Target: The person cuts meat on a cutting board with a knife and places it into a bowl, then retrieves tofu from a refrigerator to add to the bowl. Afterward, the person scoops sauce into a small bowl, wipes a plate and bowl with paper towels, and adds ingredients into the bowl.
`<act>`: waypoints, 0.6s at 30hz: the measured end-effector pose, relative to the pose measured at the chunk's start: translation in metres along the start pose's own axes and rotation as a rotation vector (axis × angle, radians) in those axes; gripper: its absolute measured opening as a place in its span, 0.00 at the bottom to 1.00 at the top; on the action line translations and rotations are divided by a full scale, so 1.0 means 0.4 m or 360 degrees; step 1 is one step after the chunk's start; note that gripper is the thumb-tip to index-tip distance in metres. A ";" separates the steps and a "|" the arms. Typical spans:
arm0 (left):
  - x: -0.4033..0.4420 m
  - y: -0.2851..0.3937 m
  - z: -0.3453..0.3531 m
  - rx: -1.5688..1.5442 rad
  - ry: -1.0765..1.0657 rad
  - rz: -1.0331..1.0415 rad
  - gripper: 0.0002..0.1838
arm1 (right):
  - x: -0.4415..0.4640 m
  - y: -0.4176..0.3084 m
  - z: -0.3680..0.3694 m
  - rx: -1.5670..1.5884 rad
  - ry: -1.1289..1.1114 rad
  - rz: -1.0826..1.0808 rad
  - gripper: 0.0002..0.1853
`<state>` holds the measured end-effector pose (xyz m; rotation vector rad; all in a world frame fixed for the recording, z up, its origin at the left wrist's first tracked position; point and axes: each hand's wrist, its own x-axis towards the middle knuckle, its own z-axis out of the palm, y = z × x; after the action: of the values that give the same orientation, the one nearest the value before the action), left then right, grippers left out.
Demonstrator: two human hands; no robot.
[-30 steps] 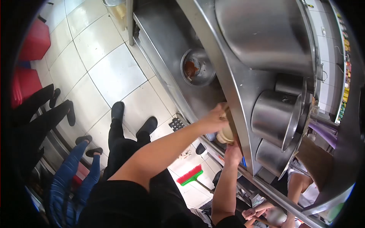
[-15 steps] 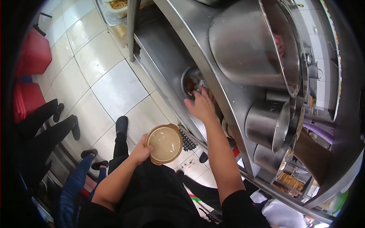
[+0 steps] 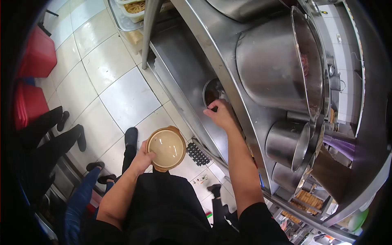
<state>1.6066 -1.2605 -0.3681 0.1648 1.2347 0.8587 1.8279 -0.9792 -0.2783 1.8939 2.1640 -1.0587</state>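
My left hand (image 3: 141,160) grips a beige clay bowl (image 3: 167,146) with a brown rim and small side lugs. Its thumb lies over the rim, and the glossy inside faces up with no food in it. On the lower steel shelf (image 3: 179,53) stands a small round metal bowl (image 3: 205,90) with dark reddish-brown contents. Over that bowl's near edge is my right hand (image 3: 222,115), its thumb and fingers drawn together in a pinch. Whatever lies between those fingertips is hidden. The shelf above covers part of the metal bowl.
Above the shelf, a steel counter (image 3: 228,69) carries a large pot (image 3: 269,61) and a smaller pot (image 3: 281,141). Red bins (image 3: 38,53) stand at far left. Other people's legs (image 3: 81,200) show at lower left. A black mat (image 3: 198,154) lies on the tiled floor.
My right hand's fingers have gone from spread to pinched at the metal bowl. The clay bowl has shifted slightly left in my left hand. A person's foot behind has moved.
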 end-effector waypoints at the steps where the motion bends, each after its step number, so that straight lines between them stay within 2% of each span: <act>1: 0.002 0.004 -0.002 -0.0007 0.0009 -0.0008 0.34 | -0.001 0.012 0.002 0.0067 0.0033 -0.0101 0.14; 3: 0.016 -0.001 -0.003 -0.0041 0.0018 -0.0021 0.34 | -0.002 0.049 0.014 0.0203 0.0096 -0.0302 0.13; 6: 0.031 0.009 0.004 -0.0099 0.0027 0.0036 0.35 | -0.015 0.085 0.038 0.0328 0.0339 -0.0333 0.12; 9: 0.029 0.057 0.033 -0.0202 0.0045 0.0071 0.36 | -0.104 0.065 0.011 0.0586 0.0173 -0.0080 0.11; 11: 0.025 0.083 0.046 -0.0271 0.0038 0.0071 0.36 | -0.205 0.029 -0.027 0.0000 0.0110 0.0162 0.12; 13: 0.029 0.102 0.052 -0.0339 0.0011 0.0091 0.35 | -0.275 0.117 0.001 -0.0740 -0.0138 0.0059 0.17; 16: 0.022 0.137 0.077 -0.0293 -0.0009 0.0174 0.33 | -0.356 0.171 0.108 -0.0737 0.0042 -0.0098 0.30; 18: 0.015 0.158 0.110 -0.0243 0.0005 0.0239 0.33 | -0.342 0.079 0.150 0.0106 -0.0125 0.0234 0.34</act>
<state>1.6147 -1.1988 -0.3222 0.1344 1.1653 1.0799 1.8658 -1.1269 -0.2721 1.9689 1.9380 -1.1688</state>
